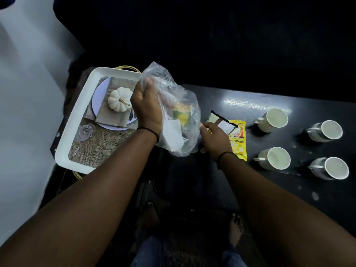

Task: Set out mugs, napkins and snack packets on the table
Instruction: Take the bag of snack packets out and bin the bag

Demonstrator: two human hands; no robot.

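Snack packets (184, 116) sit inside the clear bag (173, 105), its neck bunched in the left hand (146, 106); right hand (213, 137) pinches a dark packet (221, 122) over the yellow one (238, 139), four mugs (273, 120) beyond on the table (308, 189).

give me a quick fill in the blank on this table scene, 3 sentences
1. The number of white mugs standing on the black table is ____.
2. The left hand grips a clear plastic ____.
3. On the white tray, the small white pumpkin rests on a folded ____.

Missing words: four; bag; napkin
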